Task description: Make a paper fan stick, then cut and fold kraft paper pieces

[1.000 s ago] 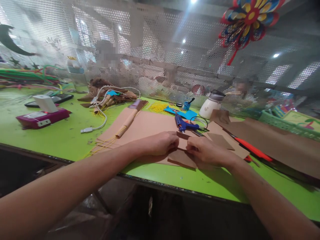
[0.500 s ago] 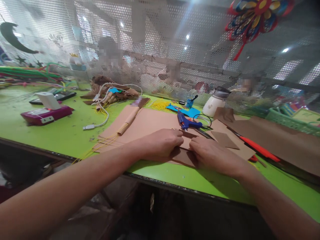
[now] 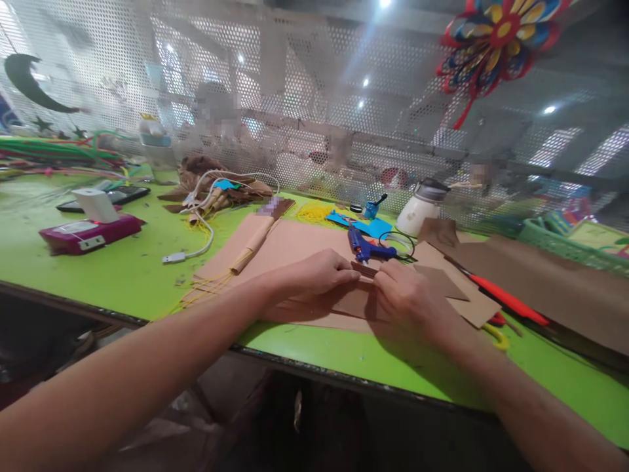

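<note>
My left hand (image 3: 322,274) pinches the far edge of a piece of brown paper (image 3: 351,303), thumb and fingers together. On the same edge, a little to the right, my right hand (image 3: 405,290) is closed with its fingertips pressed on the paper. The edge between them looks folded or rolled; my fingers partly hide it. Beneath lies a larger light-brown sheet (image 3: 299,236). Just beyond my fingertips are dark brown strips (image 3: 362,269) and a blue hot glue gun (image 3: 366,246), its nozzle pointing toward me.
A paper roll with yellow strings (image 3: 250,246) lies left of my hands. Further left are a white cable (image 3: 211,229) and a purple power strip (image 3: 91,233). To the right lie an orange-red cutter (image 3: 511,298), brown paper (image 3: 550,282) and a green basket (image 3: 574,246). A white bottle (image 3: 420,210) stands behind.
Both hands stay at the brown paper. My left fingers have straightened along its edge, and my right hand has turned and risen slightly. More of the paper shows between and below them.
</note>
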`<control>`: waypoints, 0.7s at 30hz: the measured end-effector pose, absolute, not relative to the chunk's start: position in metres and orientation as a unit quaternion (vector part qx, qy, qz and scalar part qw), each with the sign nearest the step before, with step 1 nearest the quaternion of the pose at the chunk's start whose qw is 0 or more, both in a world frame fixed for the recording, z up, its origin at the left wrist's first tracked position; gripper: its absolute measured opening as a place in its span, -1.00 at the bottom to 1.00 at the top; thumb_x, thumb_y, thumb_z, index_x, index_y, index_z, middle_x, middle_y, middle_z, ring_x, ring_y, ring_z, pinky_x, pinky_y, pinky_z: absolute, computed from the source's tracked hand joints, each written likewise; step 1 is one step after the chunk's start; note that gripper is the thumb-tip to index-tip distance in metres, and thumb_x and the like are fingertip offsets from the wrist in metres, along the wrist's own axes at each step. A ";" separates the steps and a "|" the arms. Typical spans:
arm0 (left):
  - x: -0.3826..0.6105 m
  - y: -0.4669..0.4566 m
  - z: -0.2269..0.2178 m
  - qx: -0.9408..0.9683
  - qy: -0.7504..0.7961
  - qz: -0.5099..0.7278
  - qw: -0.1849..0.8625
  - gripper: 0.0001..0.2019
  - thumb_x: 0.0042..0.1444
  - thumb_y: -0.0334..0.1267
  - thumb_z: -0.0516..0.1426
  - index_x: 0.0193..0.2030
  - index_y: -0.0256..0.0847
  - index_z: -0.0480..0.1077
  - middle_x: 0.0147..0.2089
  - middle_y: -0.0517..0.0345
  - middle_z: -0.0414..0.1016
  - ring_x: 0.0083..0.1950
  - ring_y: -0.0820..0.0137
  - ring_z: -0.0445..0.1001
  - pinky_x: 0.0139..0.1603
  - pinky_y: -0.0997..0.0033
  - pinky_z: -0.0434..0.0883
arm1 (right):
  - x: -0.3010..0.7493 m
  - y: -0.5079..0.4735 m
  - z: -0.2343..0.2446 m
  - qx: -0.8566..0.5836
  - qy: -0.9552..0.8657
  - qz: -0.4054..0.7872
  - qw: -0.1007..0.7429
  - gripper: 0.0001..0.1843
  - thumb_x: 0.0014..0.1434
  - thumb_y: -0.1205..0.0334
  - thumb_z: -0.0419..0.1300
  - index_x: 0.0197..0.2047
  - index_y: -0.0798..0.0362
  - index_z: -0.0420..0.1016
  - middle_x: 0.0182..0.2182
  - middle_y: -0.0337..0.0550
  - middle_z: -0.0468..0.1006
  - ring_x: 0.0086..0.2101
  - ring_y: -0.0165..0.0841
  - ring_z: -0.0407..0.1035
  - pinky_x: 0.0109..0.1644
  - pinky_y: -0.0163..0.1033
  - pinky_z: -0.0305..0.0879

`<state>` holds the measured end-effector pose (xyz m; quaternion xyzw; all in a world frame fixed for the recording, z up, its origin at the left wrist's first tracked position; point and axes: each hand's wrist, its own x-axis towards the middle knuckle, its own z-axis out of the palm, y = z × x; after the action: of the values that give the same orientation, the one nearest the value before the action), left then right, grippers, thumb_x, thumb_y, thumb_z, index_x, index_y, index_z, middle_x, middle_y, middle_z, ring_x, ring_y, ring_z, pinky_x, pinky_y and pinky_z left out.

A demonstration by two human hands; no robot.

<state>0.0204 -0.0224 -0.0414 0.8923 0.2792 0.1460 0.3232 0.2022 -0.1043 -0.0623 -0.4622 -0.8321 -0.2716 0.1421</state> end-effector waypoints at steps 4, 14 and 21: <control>0.018 -0.022 -0.041 0.885 0.273 0.158 0.342 -0.67 0.09 -0.12 0.02 -0.59 -0.30 0.28 -0.62 0.29 0.15 -0.54 0.54 0.07 -0.54 0.52 0.02 | 0.205 -0.105 -0.056 -0.484 -0.832 -0.155 0.220 -0.83 0.15 0.32 0.03 -0.41 0.10 0.41 -0.42 -0.07 0.40 -0.37 -0.30 0.26 -0.32 -0.22 0.16; 0.019 -0.028 -0.045 0.933 0.174 0.213 0.232 -0.67 0.22 -0.21 -0.08 -0.24 -0.31 0.47 -0.37 0.15 0.46 -0.40 0.49 0.27 -0.38 0.54 0.16 | 0.224 -0.103 -0.041 -0.567 -0.744 0.205 0.287 -0.76 0.12 0.09 0.14 -0.29 0.03 0.57 -0.38 -0.16 0.58 -0.34 -0.31 0.41 -0.29 -0.25 0.30; 0.018 -0.025 -0.048 0.934 0.164 0.219 0.228 -0.72 0.19 -0.23 -0.03 -0.26 -0.30 0.48 -0.40 0.17 0.46 -0.43 0.50 0.27 -0.42 0.55 0.16 | 0.229 -0.101 -0.047 -0.560 -0.732 0.230 0.313 -0.73 0.10 0.06 0.18 -0.40 0.09 0.57 -0.59 -0.20 0.46 -0.53 -0.41 0.30 -0.47 -0.31 0.19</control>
<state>0.0178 -0.0254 -0.0485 0.9345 0.1636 0.2193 0.2279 0.2286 -0.1007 -0.0474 -0.5598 -0.7318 0.2303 0.3132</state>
